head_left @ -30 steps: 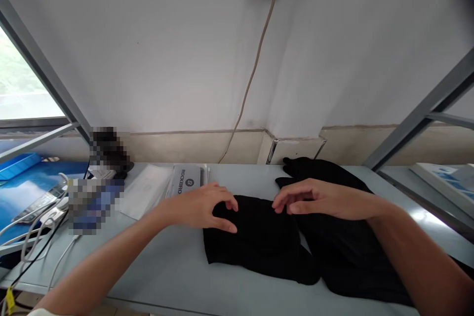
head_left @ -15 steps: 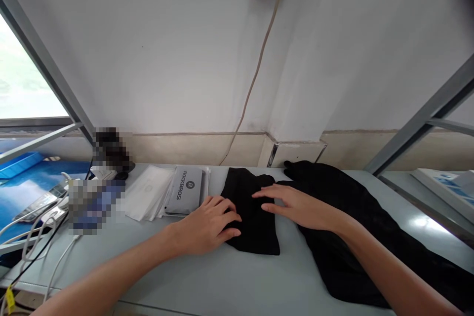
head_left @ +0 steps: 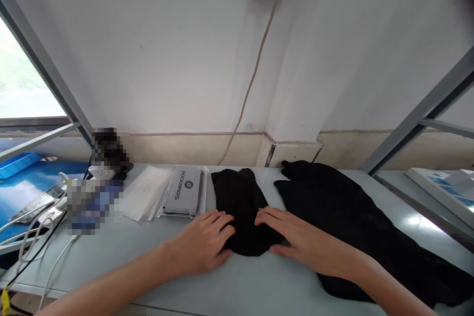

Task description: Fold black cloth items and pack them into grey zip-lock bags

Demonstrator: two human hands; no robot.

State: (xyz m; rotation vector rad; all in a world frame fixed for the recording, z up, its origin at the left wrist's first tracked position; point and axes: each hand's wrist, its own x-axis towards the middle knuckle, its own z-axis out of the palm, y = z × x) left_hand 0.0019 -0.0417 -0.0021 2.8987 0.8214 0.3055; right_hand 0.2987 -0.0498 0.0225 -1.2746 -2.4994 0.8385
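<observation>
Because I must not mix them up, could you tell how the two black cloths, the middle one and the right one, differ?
The middle cloth is compact; the right cloth is longer and covers more of the table. The middle cloth lies between the left grip and the right grip; the right cloth runs behind the right forearm. Both are black.

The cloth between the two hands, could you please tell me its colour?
The cloth is plain black, seen best in the head view.

Plain pale wall [head_left: 166, 59], beige tiled skirting [head_left: 177, 148] along its base, bright window [head_left: 18, 81] at left, slanting grey metal posts [head_left: 412, 117], blue-grey tabletop [head_left: 111, 247] with glare at right
</observation>
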